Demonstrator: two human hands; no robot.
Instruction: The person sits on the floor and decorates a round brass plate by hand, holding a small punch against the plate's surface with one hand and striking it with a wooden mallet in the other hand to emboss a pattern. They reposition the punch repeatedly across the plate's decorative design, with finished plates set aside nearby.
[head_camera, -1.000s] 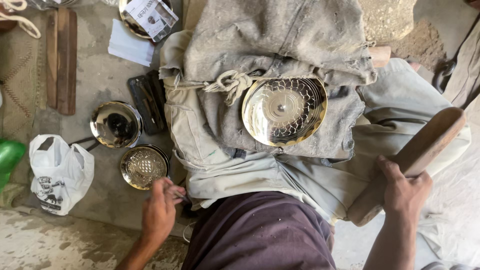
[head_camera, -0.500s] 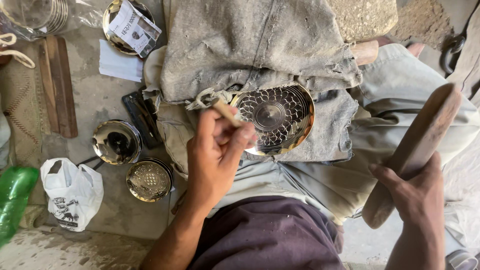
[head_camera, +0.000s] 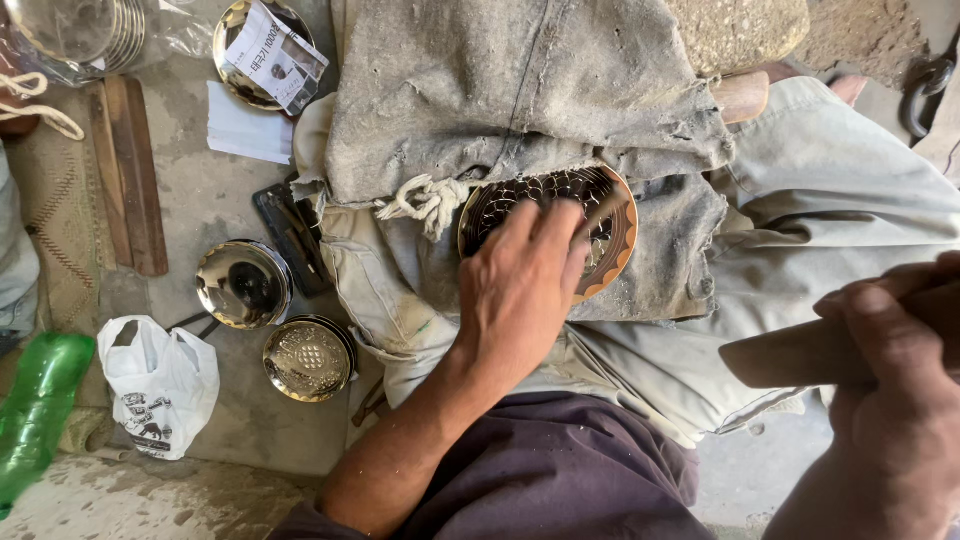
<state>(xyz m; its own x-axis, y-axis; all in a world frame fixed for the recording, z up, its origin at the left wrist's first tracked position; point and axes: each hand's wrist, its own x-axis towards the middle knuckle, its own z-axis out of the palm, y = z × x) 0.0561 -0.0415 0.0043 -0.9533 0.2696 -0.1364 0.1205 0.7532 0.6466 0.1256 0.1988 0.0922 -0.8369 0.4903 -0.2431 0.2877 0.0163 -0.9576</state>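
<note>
Rough concrete floor (head_camera: 200, 200) spreads out on the worker's left, littered with small gear: two wooden slats (head_camera: 125, 170), a shiny metal bowl (head_camera: 243, 283), a small patterned brass dish (head_camera: 308, 358), a white plastic bag (head_camera: 158, 385), a green bottle (head_camera: 40, 405) and another dish holding folded papers (head_camera: 268, 50). Over the person's lap lies a grey, dusty cloth (head_camera: 520, 90) with a knotted cord (head_camera: 428, 198) at its edge.

On that cloth, roughly in the middle of the lap, sits the brass plate (head_camera: 610, 240), round, its face covered with a scale-like pattern and ringed by a bright rim. The left hand (head_camera: 525, 285) rests directly on it, covering the near-left part. Its fingers (head_camera: 560, 235) are together, pinched around a thin tool (head_camera: 603, 212), whose tip comes out beyond the fingertips and slants up to the right onto the plate's face. I cannot make out exactly where the tip touches.

The right hand (head_camera: 890, 360) is well off to the right, apart from the plate, fingers wrapped firmly about a wooden mallet (head_camera: 800, 352). The mallet's long axis runs nearly level, its free end pointing left toward the plate and the tool. So the left hand is the one at the plate; the mallet hangs to its right, with bare trouser cloth (head_camera: 800, 210) between.
</note>
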